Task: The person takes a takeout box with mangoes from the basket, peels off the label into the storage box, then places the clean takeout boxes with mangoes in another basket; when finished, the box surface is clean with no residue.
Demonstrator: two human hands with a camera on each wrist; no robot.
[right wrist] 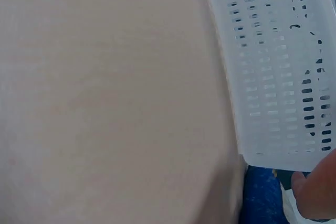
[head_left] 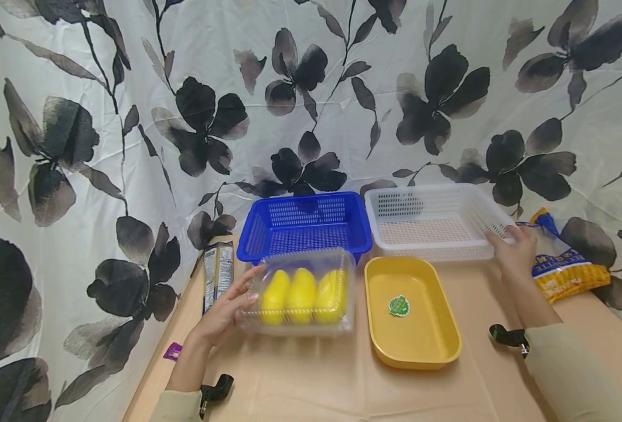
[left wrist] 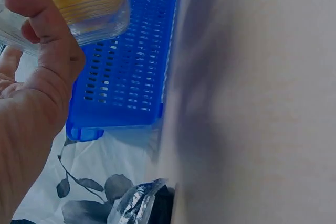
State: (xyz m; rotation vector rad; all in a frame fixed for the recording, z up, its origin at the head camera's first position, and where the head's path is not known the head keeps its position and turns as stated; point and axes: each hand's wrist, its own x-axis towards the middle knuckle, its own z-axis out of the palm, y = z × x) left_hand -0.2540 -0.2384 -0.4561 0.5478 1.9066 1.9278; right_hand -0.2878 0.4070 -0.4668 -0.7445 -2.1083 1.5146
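My left hand (head_left: pixel 225 309) grips the left side of a clear plastic clamshell box (head_left: pixel 300 329) with three yellow mango-like fruits (head_left: pixel 301 296) inside. In the left wrist view the thumb lies along the box, which is held above the table and overlaps the front of a blue slotted basket (head_left: pixel 304 239). At the right, my right hand (head_left: pixel 516 255) holds the right end of a white slotted basket (head_left: pixel 427 231), fingers over its rim. The right wrist view shows only part of this hand, at the basket's corner. Both baskets stand side by side at the back.
A yellow tray (head_left: pixel 413 328) with a green round sticker (head_left: pixel 399 306) sits in front of the white basket. Blue and orange bag (head_left: pixel 569 266) lies at the far right. On the left are a silver packet (head_left: pixel 218 272) and a small purple wrapper (head_left: pixel 173 351). Floral cloth (head_left: pixel 300 117) hangs behind.
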